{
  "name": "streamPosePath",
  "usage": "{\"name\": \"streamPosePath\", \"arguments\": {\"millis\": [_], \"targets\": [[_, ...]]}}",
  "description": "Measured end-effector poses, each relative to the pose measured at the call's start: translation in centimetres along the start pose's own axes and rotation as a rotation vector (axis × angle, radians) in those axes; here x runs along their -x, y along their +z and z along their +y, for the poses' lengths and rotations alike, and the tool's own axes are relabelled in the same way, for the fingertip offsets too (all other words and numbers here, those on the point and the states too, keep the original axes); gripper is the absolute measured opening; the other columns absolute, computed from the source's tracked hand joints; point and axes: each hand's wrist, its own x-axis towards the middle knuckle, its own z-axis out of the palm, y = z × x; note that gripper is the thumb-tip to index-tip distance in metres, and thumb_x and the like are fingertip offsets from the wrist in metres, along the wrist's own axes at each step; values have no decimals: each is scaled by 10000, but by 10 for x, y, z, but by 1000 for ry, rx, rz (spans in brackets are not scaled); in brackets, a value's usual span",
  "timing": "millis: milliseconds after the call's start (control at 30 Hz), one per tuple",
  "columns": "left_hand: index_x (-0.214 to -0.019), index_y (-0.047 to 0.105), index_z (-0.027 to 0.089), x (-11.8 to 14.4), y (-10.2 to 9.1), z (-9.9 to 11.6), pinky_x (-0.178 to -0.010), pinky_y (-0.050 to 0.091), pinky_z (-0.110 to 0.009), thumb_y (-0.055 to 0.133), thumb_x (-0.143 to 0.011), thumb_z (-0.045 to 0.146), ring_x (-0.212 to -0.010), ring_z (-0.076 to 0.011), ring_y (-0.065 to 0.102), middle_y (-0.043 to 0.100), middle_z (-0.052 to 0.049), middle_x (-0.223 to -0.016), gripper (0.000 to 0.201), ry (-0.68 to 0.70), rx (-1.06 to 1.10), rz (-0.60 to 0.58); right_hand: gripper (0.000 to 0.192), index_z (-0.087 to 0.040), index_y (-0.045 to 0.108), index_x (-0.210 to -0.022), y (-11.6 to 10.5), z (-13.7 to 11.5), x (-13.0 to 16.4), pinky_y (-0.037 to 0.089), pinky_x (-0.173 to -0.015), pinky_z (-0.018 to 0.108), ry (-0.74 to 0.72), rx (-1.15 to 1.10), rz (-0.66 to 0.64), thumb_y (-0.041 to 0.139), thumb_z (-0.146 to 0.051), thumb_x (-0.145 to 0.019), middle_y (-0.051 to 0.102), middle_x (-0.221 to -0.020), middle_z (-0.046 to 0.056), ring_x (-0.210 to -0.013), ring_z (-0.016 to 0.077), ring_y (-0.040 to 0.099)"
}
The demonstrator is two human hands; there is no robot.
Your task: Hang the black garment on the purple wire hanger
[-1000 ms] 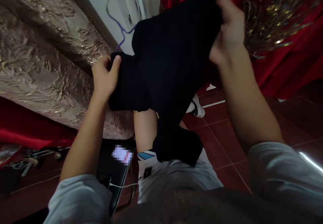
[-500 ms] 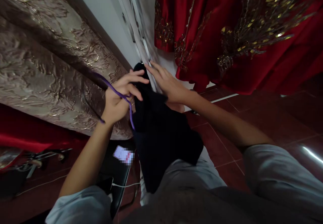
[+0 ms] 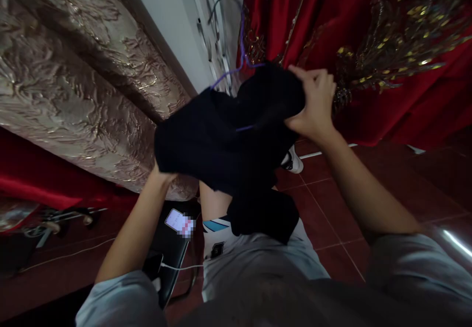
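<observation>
A black top (image 3: 206, 135) hangs spread across a thin purple hanger (image 3: 226, 74), whose hook rises above the neck opening. A short stretch of the hanger's lower bar shows through the neckline. At the top's right shoulder, my right hand (image 3: 316, 102) is closed on the cloth, thumb below and fingers above. My left hand (image 3: 164, 175) holds the left shoulder end from behind; its fingers are hidden by the fabric. The lower part of the top drapes in a bunch over my lap.
A phone (image 3: 179, 222) with a lit screen lies on a black seat (image 3: 177, 253) at my left, near a white cable (image 3: 182, 268). Beige embossed curtains (image 3: 84, 86) hang at left, red sequined fabric (image 3: 354, 105) at right. A white-metal frame (image 3: 217, 37) stands ahead above red floor tiles (image 3: 328, 209).
The hanger has gone from beside my left hand into the top, its hook now upright. My hands have moved apart to the two shoulders, spreading the cloth.
</observation>
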Motion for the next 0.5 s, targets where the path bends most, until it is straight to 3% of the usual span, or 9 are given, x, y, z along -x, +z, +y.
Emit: {"name": "streamPosePath", "arguments": {"millis": [33,100,167,300,400,500], "targets": [[-1119,765,201,1,-3,-4,-1083,557,-545,464,-878,854,-1294,-369,649,754,-154,-1203,759,-21,41,18,926,-232,416,-1556,-9,4,-7,386,-1006,551,58,48,-9,762,-386,-710,476,-1287,171,-1183,360,462],[-1160,746,197,1,0,-7,-1137,512,-540,392,-832,928,-1378,-368,582,737,-168,-1238,876,-106,131,-65,914,-231,407,-1568,-21,5,-22,379,-1010,538,143,113,-31,765,-374,-740,473,-1316,183,-1211,357,451],[-1142,745,186,-2,8,-9,-1186,463,-529,497,-792,920,-1426,-369,533,727,-173,-1260,850,-110,174,-77,898,-235,410,-1570,-27,-2,-38,388,-998,530,168,139,-57,770,-389,-761,478,-1328,185,-1218,357,453],[-1163,727,245,-7,23,-21,-1281,347,-465,868,-734,561,-1475,-311,485,674,-84,-1395,551,41,110,125,902,-242,407,-1566,-31,-30,-61,400,-1000,525,64,125,-124,795,-361,-760,477,-1358,176,-1237,355,452],[-1187,713,255,-2,25,-33,-1282,351,-457,932,-685,382,-1447,-305,516,662,-68,-1416,562,53,75,233,928,-232,437,-1542,-34,-41,-59,400,-1009,531,-19,117,-110,822,-314,-701,496,-1329,155,-1228,350,463],[-1147,716,258,11,25,-43,-1270,365,-428,919,-668,308,-1429,-287,532,671,-59,-1405,522,72,97,335,931,-232,464,-1534,-39,-34,-37,402,-1035,532,-116,65,-85,801,-273,-668,525,-1315,139,-1225,339,477]]}}
